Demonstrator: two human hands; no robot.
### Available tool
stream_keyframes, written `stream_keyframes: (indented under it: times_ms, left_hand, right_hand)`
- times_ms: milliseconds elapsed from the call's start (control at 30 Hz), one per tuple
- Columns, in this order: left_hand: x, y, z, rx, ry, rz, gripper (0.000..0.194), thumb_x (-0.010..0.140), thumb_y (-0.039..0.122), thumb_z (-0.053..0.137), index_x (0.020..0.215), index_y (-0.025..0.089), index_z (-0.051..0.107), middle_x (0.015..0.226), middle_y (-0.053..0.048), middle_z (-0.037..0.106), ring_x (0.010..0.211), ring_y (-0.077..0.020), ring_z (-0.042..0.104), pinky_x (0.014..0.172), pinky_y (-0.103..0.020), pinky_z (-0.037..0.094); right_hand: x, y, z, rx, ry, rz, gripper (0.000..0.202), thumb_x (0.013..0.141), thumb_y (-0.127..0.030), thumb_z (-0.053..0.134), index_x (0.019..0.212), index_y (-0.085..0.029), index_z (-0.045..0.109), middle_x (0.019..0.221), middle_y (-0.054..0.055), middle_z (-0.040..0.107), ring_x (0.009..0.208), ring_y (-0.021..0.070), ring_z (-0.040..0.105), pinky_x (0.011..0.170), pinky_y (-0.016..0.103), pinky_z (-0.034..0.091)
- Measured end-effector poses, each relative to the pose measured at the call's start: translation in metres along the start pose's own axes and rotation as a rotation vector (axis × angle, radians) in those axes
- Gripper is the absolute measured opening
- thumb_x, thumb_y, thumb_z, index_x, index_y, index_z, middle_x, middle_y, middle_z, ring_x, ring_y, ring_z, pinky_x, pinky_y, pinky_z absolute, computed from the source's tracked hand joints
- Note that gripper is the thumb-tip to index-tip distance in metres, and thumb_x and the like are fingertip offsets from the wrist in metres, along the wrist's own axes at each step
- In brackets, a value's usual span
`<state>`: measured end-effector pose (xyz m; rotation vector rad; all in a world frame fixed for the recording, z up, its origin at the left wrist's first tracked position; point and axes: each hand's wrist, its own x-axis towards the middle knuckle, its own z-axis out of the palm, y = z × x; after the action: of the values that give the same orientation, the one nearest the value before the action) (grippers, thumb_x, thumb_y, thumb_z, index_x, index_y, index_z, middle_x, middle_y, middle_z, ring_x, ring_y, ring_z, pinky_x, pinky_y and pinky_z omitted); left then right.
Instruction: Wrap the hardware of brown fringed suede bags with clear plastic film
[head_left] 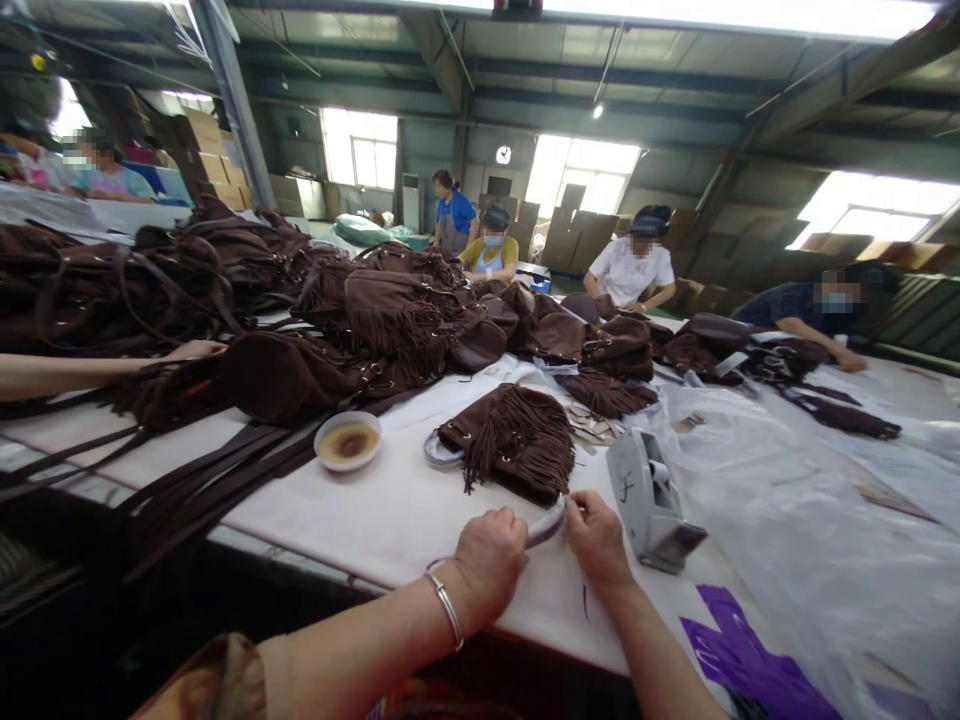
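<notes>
A dark brown fringed bag lies on the white table in front of me. Its near strap, in a pale clear wrapping, is stretched between my two hands. My left hand, with a silver bangle at the wrist, is closed in a fist around the strap. My right hand pinches the strap's other end close to the bag's lower edge. On the bag's far side a second wrapped strap curves out over the table.
A bowl of brownish liquid stands to the left, a grey tape dispenser to the right. Brown bags are heaped behind, with plastic sheeting at right. A co-worker's arm reaches in at left; several people work beyond.
</notes>
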<state>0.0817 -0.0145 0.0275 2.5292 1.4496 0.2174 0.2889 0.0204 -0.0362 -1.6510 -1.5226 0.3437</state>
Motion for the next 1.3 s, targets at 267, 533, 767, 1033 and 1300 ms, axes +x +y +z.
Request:
stream_keyframes:
  times_ms: [267,533,767,1033,1300]
  left_hand:
    - [0.045,0.016,-0.002,-0.149,-0.062,-0.076,0.035,0.087,0.049,0.056,0.098,0.016,0.065,0.096,-0.012,0.069,0.087,-0.0283,0.067,0.073,-0.037,0.054]
    - [0.040,0.004,0.027,-0.025,0.027,0.089,0.020,0.092,0.016,0.045,0.095,0.014,0.065,0.091,-0.012,0.067,0.084,-0.0255,0.065,0.069,-0.035,0.050]
    - [0.028,0.009,0.049,0.069,0.099,0.231,0.021,0.094,0.014,0.042,0.097,0.011,0.063,0.087,-0.013,0.062,0.083,-0.0267,0.060,0.066,-0.037,0.046]
    - [0.025,0.010,0.056,0.033,0.149,0.219,0.023,0.095,0.015,0.039,0.092,0.012,0.062,0.085,-0.012,0.061,0.082,-0.0276,0.059,0.064,-0.038,0.044]
    - [0.022,0.011,0.042,-0.031,0.066,0.204,0.024,0.094,0.013,0.041,0.099,0.011,0.065,0.090,-0.015,0.065,0.086,-0.0275,0.061,0.071,-0.039,0.047]
  right_hand:
    - [-0.002,-0.007,0.011,0.145,0.053,0.105,0.027,0.083,-0.045,0.054,0.086,-0.019,0.060,0.070,0.003,0.065,0.063,0.0190,0.059,0.062,0.031,0.046]
    - [-0.006,-0.004,-0.020,0.218,-0.161,0.134,0.041,0.083,-0.056,0.057,0.090,-0.018,0.068,0.070,0.004,0.066,0.067,0.0199,0.060,0.066,0.031,0.049]
    - [0.000,-0.022,-0.011,-0.038,-0.267,-0.037,0.026,0.082,-0.040,0.057,0.065,-0.020,0.061,0.070,0.004,0.063,0.070,0.0207,0.058,0.070,0.033,0.045]
    - [-0.001,-0.035,-0.017,-0.146,-0.268,-0.406,0.018,0.084,-0.024,0.050,0.067,-0.021,0.054,0.076,0.004,0.058,0.075,0.0184,0.054,0.072,0.031,0.042]
    - [0.003,-0.019,0.003,-0.119,-0.119,0.069,0.032,0.080,-0.043,0.053,0.059,-0.021,0.061,0.060,0.005,0.065,0.061,0.0209,0.057,0.064,0.033,0.042]
